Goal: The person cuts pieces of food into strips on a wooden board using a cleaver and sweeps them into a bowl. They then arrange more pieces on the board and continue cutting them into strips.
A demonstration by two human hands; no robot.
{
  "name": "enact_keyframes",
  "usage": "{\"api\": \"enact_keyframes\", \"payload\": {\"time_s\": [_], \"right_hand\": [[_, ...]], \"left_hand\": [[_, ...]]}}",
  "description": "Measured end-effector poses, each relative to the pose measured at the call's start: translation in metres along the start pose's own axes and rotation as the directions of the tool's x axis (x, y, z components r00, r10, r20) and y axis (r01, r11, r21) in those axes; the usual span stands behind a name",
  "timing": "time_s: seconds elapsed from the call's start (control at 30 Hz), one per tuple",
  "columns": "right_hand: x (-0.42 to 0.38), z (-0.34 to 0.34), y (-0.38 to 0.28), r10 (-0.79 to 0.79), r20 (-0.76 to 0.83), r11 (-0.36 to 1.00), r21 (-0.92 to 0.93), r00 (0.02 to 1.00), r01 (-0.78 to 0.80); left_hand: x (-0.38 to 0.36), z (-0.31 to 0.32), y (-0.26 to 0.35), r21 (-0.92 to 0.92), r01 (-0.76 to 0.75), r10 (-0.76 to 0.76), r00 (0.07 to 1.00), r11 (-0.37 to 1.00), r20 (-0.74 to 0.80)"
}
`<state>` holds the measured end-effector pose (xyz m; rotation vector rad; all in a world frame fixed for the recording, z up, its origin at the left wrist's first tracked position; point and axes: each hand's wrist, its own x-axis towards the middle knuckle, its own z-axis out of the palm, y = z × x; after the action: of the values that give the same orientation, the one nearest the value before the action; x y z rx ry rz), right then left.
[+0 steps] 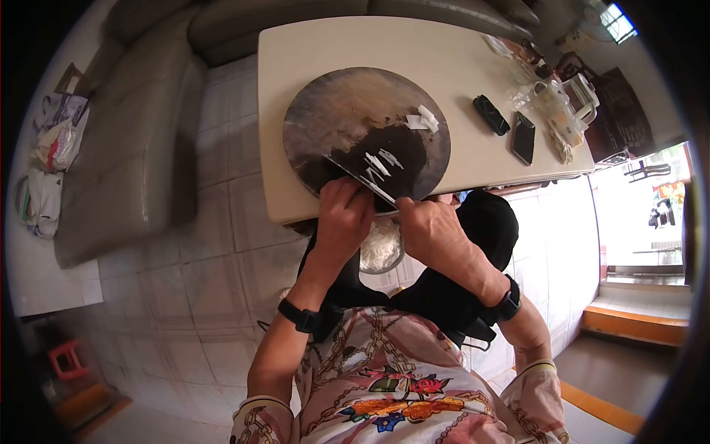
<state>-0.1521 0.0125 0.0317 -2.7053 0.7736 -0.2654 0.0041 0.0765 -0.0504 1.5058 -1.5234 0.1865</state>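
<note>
A knife lies slantwise over the near edge of a round cutting board, its blade seen edge-on. My right hand is closed around its handle end. Against the near side of the blade, my left hand has its fingers curled down on the board; what they press on is hidden. Just beyond the blade lie several thin white strips on the dark wet patch. Thicker white pieces rest near the board's right rim. Below my hands, a bowl holds a heap of white shreds.
The board sits on a cream table. A black case and a phone lie to its right, near a clear plastic jug and bags. A grey sofa stands at the left.
</note>
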Motion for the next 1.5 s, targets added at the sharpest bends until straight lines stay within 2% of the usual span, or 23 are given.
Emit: {"api": "enact_keyframes", "payload": {"time_s": [0.1, 0.2, 0.3, 0.37, 0.43, 0.53, 0.77, 0.87, 0.93, 1.0, 1.33, 1.5], "right_hand": [[0.005, 0.001, -0.003, -0.037, 0.008, 0.999, 0.002, 0.999, 0.037], [0.015, 0.004, -0.005, -0.036, -0.048, 0.999, 0.003, 0.998, 0.037], [0.022, 0.007, -0.003, 0.014, -0.057, 1.0, -0.025, 0.998, -0.016], [0.022, 0.005, 0.005, 0.029, -0.09, 0.999, 0.036, 0.996, -0.026], [0.014, -0.002, 0.001, 0.034, -0.054, 0.999, 0.04, 0.998, -0.032], [0.001, -0.003, -0.002, -0.052, -0.024, 0.996, -0.079, 0.998, 0.05], [0.002, -0.001, -0.012, -0.051, -0.026, 0.999, -0.011, 0.998, 0.051], [0.015, 0.005, -0.015, -0.032, -0.004, 0.997, -0.063, 0.999, 0.032], [0.027, 0.014, -0.013, -0.069, -0.093, 0.997, -0.043, 0.993, 0.065], [0.03, 0.011, -0.01, -0.04, -0.099, 0.999, -0.035, 0.994, 0.037], [0.008, 0.002, -0.012, -0.034, 0.02, 0.998, -0.054, 0.999, 0.035], [0.025, 0.01, -0.012, -0.051, -0.069, 0.997, -0.057, 0.996, 0.048]], "left_hand": [[0.0, -0.001, 0.0, 0.003, 0.002, -0.002, 1.0, 1.0, 0.004], [0.0, 0.0, 0.0, -0.005, -0.01, 0.01, 1.0, 1.0, 0.0], [-0.001, -0.002, 0.004, 0.033, -0.023, 0.023, 1.0, 0.999, -0.005], [-0.002, -0.003, 0.007, 0.067, -0.024, 0.025, 1.0, 0.997, -0.015], [-0.003, -0.003, 0.008, 0.101, -0.013, 0.014, 1.0, 0.995, -0.012], [-0.005, -0.001, 0.003, 0.071, -0.034, 0.034, 0.999, 0.997, 0.0], [-0.005, -0.003, 0.005, 0.092, -0.013, 0.01, 0.999, 0.996, 0.032], [-0.005, -0.003, 0.005, 0.079, -0.017, 0.012, 0.998, 0.997, 0.064], [-0.004, -0.006, 0.007, 0.072, -0.001, -0.003, 0.998, 0.997, 0.059], [-0.004, -0.007, 0.008, 0.067, -0.018, 0.015, 0.999, 0.998, 0.038], [-0.003, -0.009, 0.009, 0.075, -0.029, 0.027, 0.999, 0.997, 0.034], [-0.003, -0.01, 0.012, 0.071, -0.017, 0.012, 0.997, 0.997, 0.078]]}}
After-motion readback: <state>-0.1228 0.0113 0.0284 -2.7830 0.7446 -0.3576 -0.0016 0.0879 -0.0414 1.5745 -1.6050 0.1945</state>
